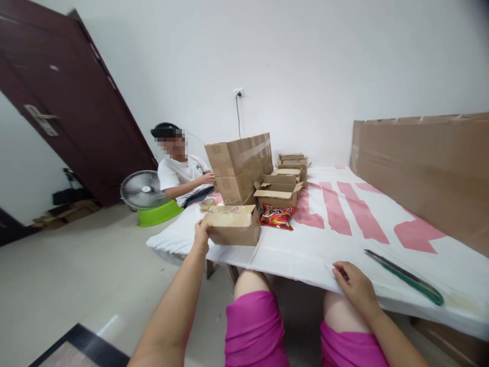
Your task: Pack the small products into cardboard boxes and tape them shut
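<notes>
Closed box: the taped brown box (233, 229) lies on the white-covered table (301, 257), near its front edge; clock directions below run from it as the head view shows them.
Left hand: the hand (202, 235), at nine o'clock, grasps the box's left end.
Right hand: the hand (355, 286), at four o'clock, is by the table edge over the right knee, fingers bent; whether it grips anything I cannot tell.
Red packet: the shiny packet (275, 217) lies at three o'clock, just beside the box's right end.
Open box: an open box (277, 199), flaps spread, stands at two o'clock, behind the packet, with more open boxes beyond.
Stack: sealed cartons (233, 165) rise at twelve o'clock.
Tape: a roll (207, 205) lies at ten o'clock, near the box.
Knife: a green-handled cutter (410, 283) lies well apart, between three and four o'clock, its blade pointing to ten.
Co-worker: a person in a white shirt (173, 176) sits at ten o'clock, a hand near the cartons.
</notes>
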Available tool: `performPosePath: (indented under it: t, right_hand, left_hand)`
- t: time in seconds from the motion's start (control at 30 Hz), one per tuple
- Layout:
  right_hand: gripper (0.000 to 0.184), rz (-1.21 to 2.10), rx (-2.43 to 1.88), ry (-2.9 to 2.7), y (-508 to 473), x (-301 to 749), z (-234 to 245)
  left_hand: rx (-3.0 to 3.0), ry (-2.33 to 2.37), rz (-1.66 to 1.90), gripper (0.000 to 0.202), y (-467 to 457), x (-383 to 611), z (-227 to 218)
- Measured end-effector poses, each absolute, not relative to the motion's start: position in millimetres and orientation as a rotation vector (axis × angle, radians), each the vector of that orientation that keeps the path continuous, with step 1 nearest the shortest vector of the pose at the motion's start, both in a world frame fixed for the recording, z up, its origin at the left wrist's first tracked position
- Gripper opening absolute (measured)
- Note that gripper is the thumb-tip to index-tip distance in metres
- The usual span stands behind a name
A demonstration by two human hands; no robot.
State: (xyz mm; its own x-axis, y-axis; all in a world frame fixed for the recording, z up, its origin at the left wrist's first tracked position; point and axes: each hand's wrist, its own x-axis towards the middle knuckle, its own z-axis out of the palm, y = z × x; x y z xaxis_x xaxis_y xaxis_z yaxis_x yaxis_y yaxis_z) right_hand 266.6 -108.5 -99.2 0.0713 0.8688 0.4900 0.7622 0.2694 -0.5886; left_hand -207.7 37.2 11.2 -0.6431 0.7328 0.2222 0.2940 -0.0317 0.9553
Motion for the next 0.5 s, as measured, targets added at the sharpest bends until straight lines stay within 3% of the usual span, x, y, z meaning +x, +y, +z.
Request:
performPosePath:
  t: [0.23,0.5]
  right_hand:
    - [0.031,0.134,-1.509,-1.708,-108.0,267.6,-102.6]
    - [0.03,0.077,-1.485,-1.741,-109.6,266.7,-101.1]
  left_hand:
    - [1.114,1.704,1.596,0.063,6.2,-194.1,17.2]
    - [1.009,1.451,1.64,0.057,5.1,-161.7,4.6]
